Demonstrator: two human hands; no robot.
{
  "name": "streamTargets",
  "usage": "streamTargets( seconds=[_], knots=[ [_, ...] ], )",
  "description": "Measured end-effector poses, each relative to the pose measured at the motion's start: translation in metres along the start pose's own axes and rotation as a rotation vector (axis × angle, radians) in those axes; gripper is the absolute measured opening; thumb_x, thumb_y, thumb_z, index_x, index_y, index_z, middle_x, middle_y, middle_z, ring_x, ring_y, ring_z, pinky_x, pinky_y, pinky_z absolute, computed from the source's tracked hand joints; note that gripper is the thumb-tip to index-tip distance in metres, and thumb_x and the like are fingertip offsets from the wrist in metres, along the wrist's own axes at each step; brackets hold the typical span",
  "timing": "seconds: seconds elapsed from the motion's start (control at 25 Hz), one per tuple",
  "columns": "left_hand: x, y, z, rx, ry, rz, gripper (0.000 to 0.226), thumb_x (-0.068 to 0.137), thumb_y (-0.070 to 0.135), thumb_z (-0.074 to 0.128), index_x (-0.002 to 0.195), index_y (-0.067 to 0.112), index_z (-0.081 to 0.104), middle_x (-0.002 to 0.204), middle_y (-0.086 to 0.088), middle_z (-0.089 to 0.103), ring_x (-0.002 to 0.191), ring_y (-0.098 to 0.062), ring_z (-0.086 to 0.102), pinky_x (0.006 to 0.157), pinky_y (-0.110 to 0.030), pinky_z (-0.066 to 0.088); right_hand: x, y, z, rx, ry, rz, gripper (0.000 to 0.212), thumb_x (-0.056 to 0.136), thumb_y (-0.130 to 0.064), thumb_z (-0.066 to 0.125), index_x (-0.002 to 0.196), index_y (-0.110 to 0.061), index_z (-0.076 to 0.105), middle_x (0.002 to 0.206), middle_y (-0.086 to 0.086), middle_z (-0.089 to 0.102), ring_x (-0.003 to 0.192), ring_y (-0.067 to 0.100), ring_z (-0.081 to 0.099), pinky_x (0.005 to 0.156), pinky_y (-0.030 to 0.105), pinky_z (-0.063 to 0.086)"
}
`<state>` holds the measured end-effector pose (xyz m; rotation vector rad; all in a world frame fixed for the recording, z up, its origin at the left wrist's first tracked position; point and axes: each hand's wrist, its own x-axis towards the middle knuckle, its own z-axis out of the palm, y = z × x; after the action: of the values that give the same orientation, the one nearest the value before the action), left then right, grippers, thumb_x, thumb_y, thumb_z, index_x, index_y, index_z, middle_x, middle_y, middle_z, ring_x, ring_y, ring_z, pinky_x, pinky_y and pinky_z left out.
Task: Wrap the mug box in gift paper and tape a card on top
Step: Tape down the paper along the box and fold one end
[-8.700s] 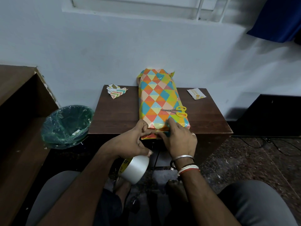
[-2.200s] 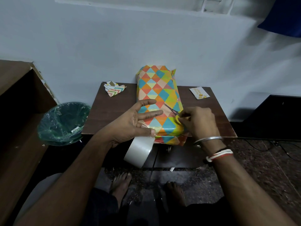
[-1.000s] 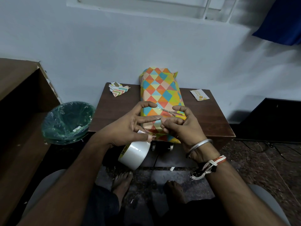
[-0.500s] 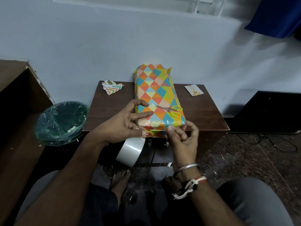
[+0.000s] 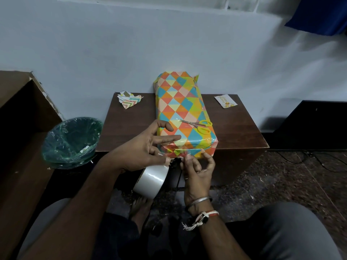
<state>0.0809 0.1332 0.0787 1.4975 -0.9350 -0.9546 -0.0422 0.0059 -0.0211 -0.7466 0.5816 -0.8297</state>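
Note:
The mug box (image 5: pixel 183 111), wrapped in bright triangle-patterned paper, lies lengthwise on the small dark table (image 5: pixel 129 128). Yellow-handled scissors (image 5: pixel 201 125) rest on its top near the front. My left hand (image 5: pixel 146 149) pinches the free end of the clear tape between thumb and a finger, the other fingers stretched toward the box. The tape roll (image 5: pixel 152 181) hangs below it. My right hand (image 5: pixel 198 169) pinches a clear tape strip at the box's near end flap. The card (image 5: pixel 225 101) lies on the table's far right corner.
Crumpled paper scraps (image 5: pixel 129 99) sit on the table's far left corner. A green bin (image 5: pixel 71 141) lined with plastic stands on the floor to the left, beside a wooden cabinet (image 5: pixel 20 113). A white wall rises right behind the table.
My right hand has let go of the scissors, which now lie on the box top, and has dropped to the box's near end, pinching tape. My left hand keeps holding the tape.

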Motion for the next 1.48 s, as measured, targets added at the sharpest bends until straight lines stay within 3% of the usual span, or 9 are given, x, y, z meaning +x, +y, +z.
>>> streamTargets(
  seconds=[0.08,0.2,0.44,0.76,1.0,1.2,1.28,1.4,1.48],
  knots=[
    [0.001,-0.001,0.001,0.003,0.002,-0.019,0.063,0.087,-0.013,0.073,0.123,0.025,0.038,0.145,0.013,0.06,0.071,-0.029,0.053,0.076,-0.042,0.051,0.0,0.004,-0.001,0.018,-0.006,0.007,0.052,0.093,0.007,0.064,0.13,-0.022,0.041,0.077,0.003,0.073,0.083,0.011,0.071,0.076,0.028,0.059],
    [0.002,-0.003,0.002,0.027,-0.027,-0.035,0.06,0.087,-0.011,0.074,0.121,0.021,0.036,0.147,0.012,0.059,0.073,-0.034,0.047,0.075,-0.047,0.048,0.003,0.009,-0.002,0.024,-0.003,0.008,0.052,0.093,0.006,0.065,0.129,-0.022,0.04,0.081,0.005,0.075,0.092,0.016,0.071,0.078,0.03,0.059],
    [0.002,-0.005,0.004,0.035,-0.072,-0.106,0.058,0.087,-0.016,0.071,0.115,0.014,0.031,0.147,0.009,0.059,0.063,-0.017,0.061,0.069,-0.028,0.054,0.008,0.015,-0.003,0.027,0.007,-0.017,0.051,0.092,0.007,0.067,0.124,-0.025,0.043,0.079,0.005,0.074,0.094,0.016,0.073,0.088,0.036,0.058],
    [0.01,-0.025,0.008,0.085,-0.16,-0.13,0.061,0.083,-0.004,0.078,0.099,0.034,0.032,0.153,0.02,0.05,0.073,-0.029,0.048,0.073,-0.047,0.042,0.013,0.024,0.002,0.024,0.08,-0.039,0.052,0.09,0.008,0.07,0.12,-0.025,0.042,0.078,0.006,0.073,0.084,0.013,0.072,0.091,0.04,0.057],
    [0.011,-0.028,0.009,0.072,-0.121,-0.139,0.062,0.081,-0.001,0.078,0.096,0.037,0.031,0.153,0.016,0.051,0.075,-0.034,0.056,0.075,-0.05,0.044,0.018,0.026,0.005,-0.051,0.153,-0.083,0.057,0.086,0.01,0.074,0.113,-0.021,0.035,0.073,0.009,0.073,0.084,0.017,0.075,0.088,0.043,0.061],
    [0.01,-0.026,0.012,0.018,-0.105,-0.12,0.067,0.083,-0.009,0.076,0.09,0.038,0.029,0.153,0.012,0.052,0.076,-0.031,0.047,0.077,-0.05,0.045,0.024,0.029,0.0,-0.261,0.211,-0.165,0.062,0.078,-0.005,0.088,0.1,-0.027,0.034,0.097,0.026,0.074,0.083,0.023,0.078,0.085,0.052,0.062],
    [0.01,-0.027,0.013,0.009,-0.091,-0.115,0.067,0.082,-0.009,0.076,0.084,0.039,0.029,0.151,0.013,0.054,0.075,-0.031,0.045,0.076,-0.049,0.043,0.024,0.027,-0.003,-0.375,0.228,-0.18,0.061,0.075,-0.014,0.091,0.097,-0.028,0.036,0.086,0.015,0.077,0.081,0.019,0.078,0.088,0.047,0.061],
    [0.01,-0.028,0.014,0.024,-0.079,-0.104,0.065,0.082,-0.005,0.077,0.085,0.039,0.029,0.15,0.015,0.054,0.074,-0.031,0.047,0.076,-0.05,0.045,0.023,0.018,-0.004,-0.518,0.249,-0.171,0.059,0.073,-0.021,0.093,0.099,-0.022,0.04,0.062,-0.006,0.072,0.069,0.006,0.073,0.078,0.028,0.057],
    [0.009,-0.026,0.015,0.034,-0.062,-0.114,0.065,0.082,-0.006,0.076,0.085,0.039,0.029,0.151,0.014,0.054,0.071,-0.027,0.048,0.075,-0.048,0.045,0.024,0.014,-0.009,-0.612,0.276,-0.16,0.064,0.069,-0.027,0.095,0.101,-0.019,0.041,0.058,-0.008,0.069,0.061,0.002,0.069,0.073,0.025,0.053]
  ],
)
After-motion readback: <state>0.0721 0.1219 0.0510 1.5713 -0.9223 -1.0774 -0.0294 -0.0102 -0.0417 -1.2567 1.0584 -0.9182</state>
